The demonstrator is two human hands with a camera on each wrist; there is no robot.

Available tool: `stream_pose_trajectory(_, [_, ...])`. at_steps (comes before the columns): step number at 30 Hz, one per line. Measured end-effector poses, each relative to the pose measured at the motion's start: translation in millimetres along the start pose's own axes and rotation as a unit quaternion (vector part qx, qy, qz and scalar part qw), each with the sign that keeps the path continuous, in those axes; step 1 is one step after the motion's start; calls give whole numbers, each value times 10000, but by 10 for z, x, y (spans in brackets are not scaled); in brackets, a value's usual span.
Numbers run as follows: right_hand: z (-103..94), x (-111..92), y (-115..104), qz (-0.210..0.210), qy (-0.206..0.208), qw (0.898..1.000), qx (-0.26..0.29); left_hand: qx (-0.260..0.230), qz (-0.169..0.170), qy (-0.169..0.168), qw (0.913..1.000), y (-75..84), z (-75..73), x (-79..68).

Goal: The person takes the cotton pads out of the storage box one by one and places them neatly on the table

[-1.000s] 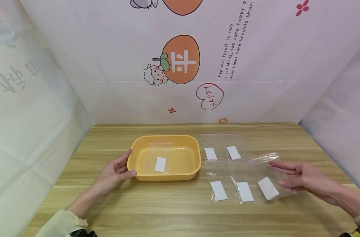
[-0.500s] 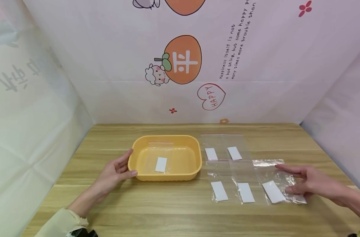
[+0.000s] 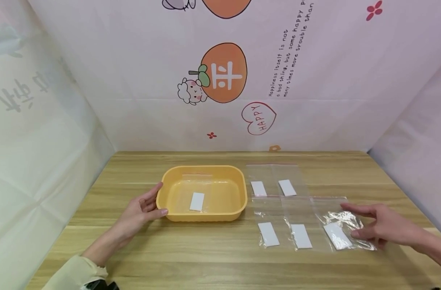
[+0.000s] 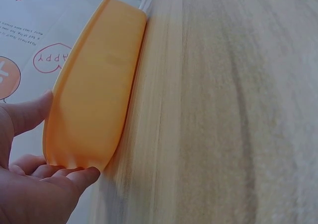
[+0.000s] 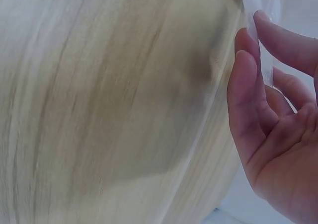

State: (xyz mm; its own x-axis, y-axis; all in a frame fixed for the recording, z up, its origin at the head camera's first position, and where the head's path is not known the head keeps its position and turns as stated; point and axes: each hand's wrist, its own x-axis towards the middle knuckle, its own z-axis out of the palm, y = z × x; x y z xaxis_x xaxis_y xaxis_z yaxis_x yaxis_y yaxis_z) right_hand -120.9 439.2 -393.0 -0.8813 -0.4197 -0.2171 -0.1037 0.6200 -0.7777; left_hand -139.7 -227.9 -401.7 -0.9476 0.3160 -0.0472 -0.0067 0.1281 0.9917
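Note:
My left hand (image 3: 137,214) grips the left end of a yellow plastic basin (image 3: 225,189), thumb at the rim and fingers curled against the end wall in the left wrist view. Inside the basin lies a clear zip bag with a white rectangular piece (image 3: 197,201). At the right of the table, my right hand (image 3: 392,226) pinches the right edge of another clear zip bag (image 3: 323,205), which lies on the table with a white piece (image 3: 338,236) in it. Plastic shows between thumb and fingers (image 5: 244,77) in the right wrist view.
Several more clear zip bags, each with a white piece, lie in two overlapping rows between basin and right hand, among them a front bag (image 3: 302,236) and a back bag (image 3: 287,187). Printed cloth (image 3: 148,121) hangs behind the wooden table (image 3: 206,257).
The zip bag in my right hand has come down and shifted right, now lying flatter beside the front row. My left hand and the basin stay put.

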Motion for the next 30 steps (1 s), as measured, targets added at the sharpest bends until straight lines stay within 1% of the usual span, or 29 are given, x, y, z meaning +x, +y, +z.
stream_pose_trajectory(2, [10, -6, 4, 19, 47, 9999, -137, 3, -18, 16, 10000, -2, 5, -1])
stream_pose_trajectory(9, [65, -10, 3, -25, 439, 9968, -667, 6, 15, -9, 10000, 11, 6, -10])
stream_pose_trajectory(13, [84, -6, -9, 41, 551, 9946, -882, -6, 24, -28, 10000, 18, 4, -14])
stream_pose_trajectory(16, [89, -5, -15, 74, 546, 9944, -903, -17, 20, -24, 10000, 19, 4, -14])
stream_pose_trajectory(25, [72, -27, -33, 176, 337, 9950, -924, -67, 66, 9, 10000, 11, 15, -17])
stream_pose_trajectory(28, [53, -43, -51, 318, 406, 9920, -1148, -47, 53, 17, 10000, 5, 14, -18])
stream_pose_trajectory(30, [37, -52, -84, 389, 518, 9878, -1416, -39, 41, -2, 10000, -3, 14, -18])
